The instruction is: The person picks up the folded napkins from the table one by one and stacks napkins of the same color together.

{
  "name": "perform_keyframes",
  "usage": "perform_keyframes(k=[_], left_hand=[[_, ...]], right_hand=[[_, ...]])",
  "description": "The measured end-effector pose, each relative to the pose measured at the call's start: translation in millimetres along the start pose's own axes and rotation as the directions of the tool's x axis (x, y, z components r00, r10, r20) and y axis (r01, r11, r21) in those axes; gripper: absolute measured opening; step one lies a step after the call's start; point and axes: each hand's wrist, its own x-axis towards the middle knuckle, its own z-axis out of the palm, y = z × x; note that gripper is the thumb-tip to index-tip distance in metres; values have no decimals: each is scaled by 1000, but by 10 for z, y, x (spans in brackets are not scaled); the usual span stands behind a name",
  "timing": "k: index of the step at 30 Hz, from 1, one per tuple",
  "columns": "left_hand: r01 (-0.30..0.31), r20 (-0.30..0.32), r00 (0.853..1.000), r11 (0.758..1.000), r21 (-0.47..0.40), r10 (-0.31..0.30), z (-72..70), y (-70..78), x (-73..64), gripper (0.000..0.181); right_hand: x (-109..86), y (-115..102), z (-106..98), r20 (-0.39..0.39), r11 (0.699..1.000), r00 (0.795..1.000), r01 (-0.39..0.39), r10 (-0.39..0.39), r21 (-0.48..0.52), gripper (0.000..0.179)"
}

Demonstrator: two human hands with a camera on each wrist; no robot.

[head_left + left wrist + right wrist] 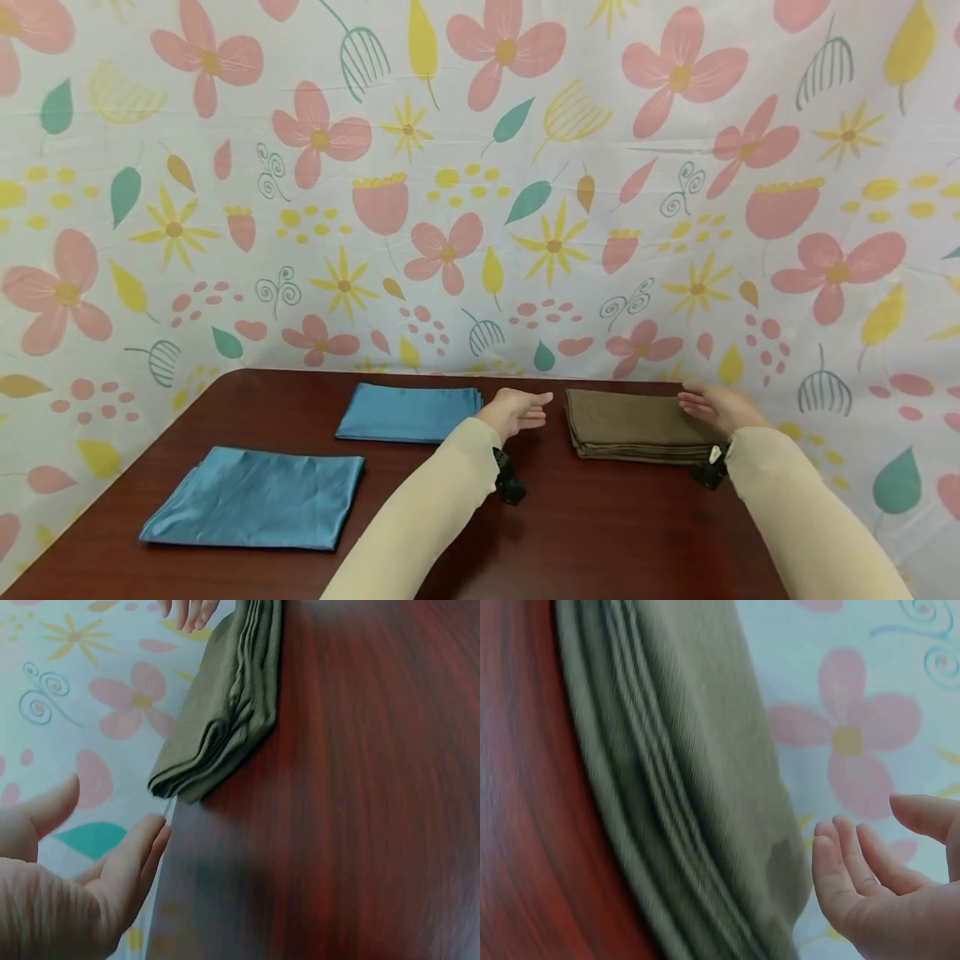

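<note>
A stack of folded olive-brown cloth (637, 423) lies near the table's back edge, its layered folds facing the front. To its left, my left hand (517, 412) hovers with fingers extended and the thumb apart; in the left wrist view that hand (90, 881) is separated from the cloth's corner (217, 735) by a small gap. My right hand (717, 407) is at the right end of the stack, palm turned inward. From the right wrist view, its fingers (836, 866) are loosely bent beside the cloth (720, 750) and grip nothing; whether they touch it I cannot tell.
A folded blue cloth (408, 412) lies at the back, left of my left hand. Nearer the front left is a larger folded blue satiny cloth (258, 500). The dark red-brown wooden table (585, 533) ends against a floral curtain (480, 183).
</note>
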Motion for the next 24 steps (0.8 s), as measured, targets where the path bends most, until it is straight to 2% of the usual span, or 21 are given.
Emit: perform_keyframes(k=[6, 8, 13, 20, 24], left_hand=[[-24, 35, 999, 999, 45, 23, -164, 76, -23, 63], [-35, 42, 999, 998, 49, 33, -211, 103, -31, 60], [-57, 58, 997, 996, 74, 53, -351, 183, -53, 60], [-73, 163, 986, 982, 175, 44, -527, 331, -124, 54], [-103, 216, 975, 975, 199, 59, -595, 415, -167, 51]], right_hand=[[44, -52, 202, 43, 1000, 999, 0, 1, -21, 52], [56, -71, 259, 54, 1000, 998, -19, 20, -21, 54], [80, -109, 421, 77, 994, 996, -40, 48, -99, 62], [142, -116, 593, 94, 998, 995, -14, 20, -69, 61], [159, -126, 676, 118, 988, 993, 0, 19, -157, 61]])
